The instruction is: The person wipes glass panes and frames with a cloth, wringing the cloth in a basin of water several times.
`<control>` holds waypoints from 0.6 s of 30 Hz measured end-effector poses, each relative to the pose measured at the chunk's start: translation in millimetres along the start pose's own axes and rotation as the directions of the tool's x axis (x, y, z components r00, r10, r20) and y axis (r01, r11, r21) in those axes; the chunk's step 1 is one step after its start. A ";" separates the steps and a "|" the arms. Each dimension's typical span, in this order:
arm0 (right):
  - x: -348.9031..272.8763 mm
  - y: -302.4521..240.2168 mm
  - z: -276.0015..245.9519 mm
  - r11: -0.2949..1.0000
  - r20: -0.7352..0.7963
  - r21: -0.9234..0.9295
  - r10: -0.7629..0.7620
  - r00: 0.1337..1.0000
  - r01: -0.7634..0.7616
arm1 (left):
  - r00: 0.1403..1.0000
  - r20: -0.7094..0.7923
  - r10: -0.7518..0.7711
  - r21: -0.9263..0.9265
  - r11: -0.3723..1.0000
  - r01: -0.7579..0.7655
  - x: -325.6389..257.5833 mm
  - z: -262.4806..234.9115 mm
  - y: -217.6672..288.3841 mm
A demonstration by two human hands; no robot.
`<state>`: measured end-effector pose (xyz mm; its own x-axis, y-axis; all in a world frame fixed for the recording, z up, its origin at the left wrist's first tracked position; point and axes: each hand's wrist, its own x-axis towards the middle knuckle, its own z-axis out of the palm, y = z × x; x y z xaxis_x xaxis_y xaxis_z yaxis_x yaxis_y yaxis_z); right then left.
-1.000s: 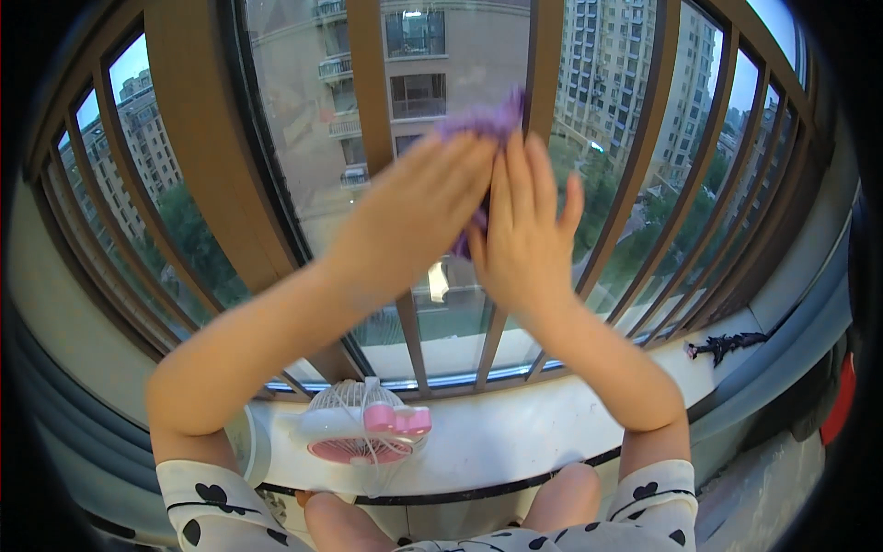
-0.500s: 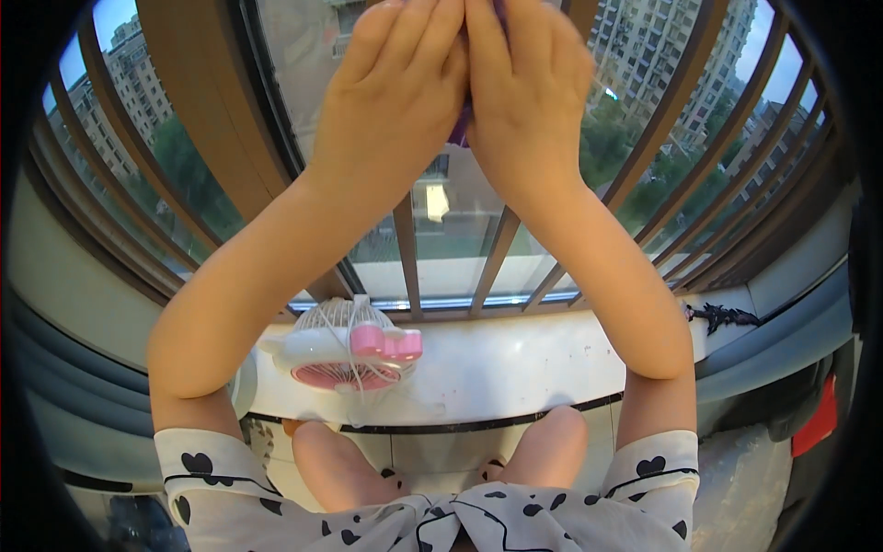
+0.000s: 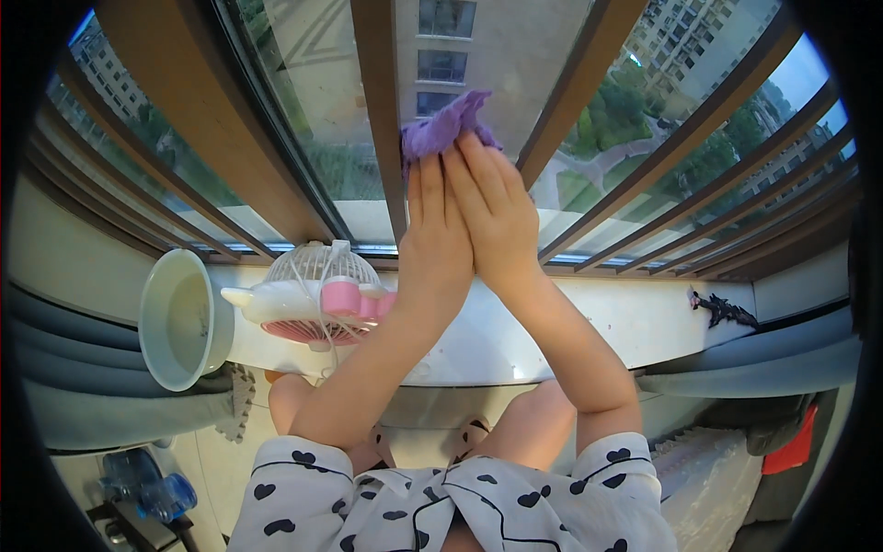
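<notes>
A white stone windowsill (image 3: 589, 322) runs beneath a tall window fronted by brown metal bars (image 3: 379, 110). At the sill's left end sits a pale round plastic basin (image 3: 179, 317); just right of it lies a small pink-and-white fan (image 3: 317, 299) with a wire cage. Above the sill's middle, the left hand (image 3: 434, 235) and right hand (image 3: 492, 212) rest side by side, fingers straight, pressing a crumpled purple cloth (image 3: 443, 124) flat against the glass. At the sill's right end lies a small dark object (image 3: 725, 311).

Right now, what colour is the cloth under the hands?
Purple; the cloth shows best in the head view.
</notes>
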<state>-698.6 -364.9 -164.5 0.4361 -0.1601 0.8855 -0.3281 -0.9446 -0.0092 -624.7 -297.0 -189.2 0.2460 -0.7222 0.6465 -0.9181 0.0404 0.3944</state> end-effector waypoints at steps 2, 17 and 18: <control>-19.3 0.1 0.7 0.999 0.141 -0.045 0.035 0.989 -0.029 | 1.000 0.016 -0.018 -0.038 0.999 0.019 -16.7 21.6 -6.1; -90.9 -8.1 -3.0 0.811 0.403 0.200 0.444 0.800 -0.550 | 0.999 -0.047 0.013 -0.468 0.883 -0.034 -55.7 69.4 -14.7; -76.2 -10.3 -8.4 0.813 0.408 0.195 0.442 0.799 -0.549 | 0.999 -0.048 0.008 -0.473 0.881 -0.030 -42.3 62.0 -11.4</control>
<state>-735.5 -340.5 -228.0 0.5453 -0.6622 0.5139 -0.3430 -0.7357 -0.5841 -644.0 -309.7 -261.5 0.2530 -0.6880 0.6802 -0.6687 0.3837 0.6369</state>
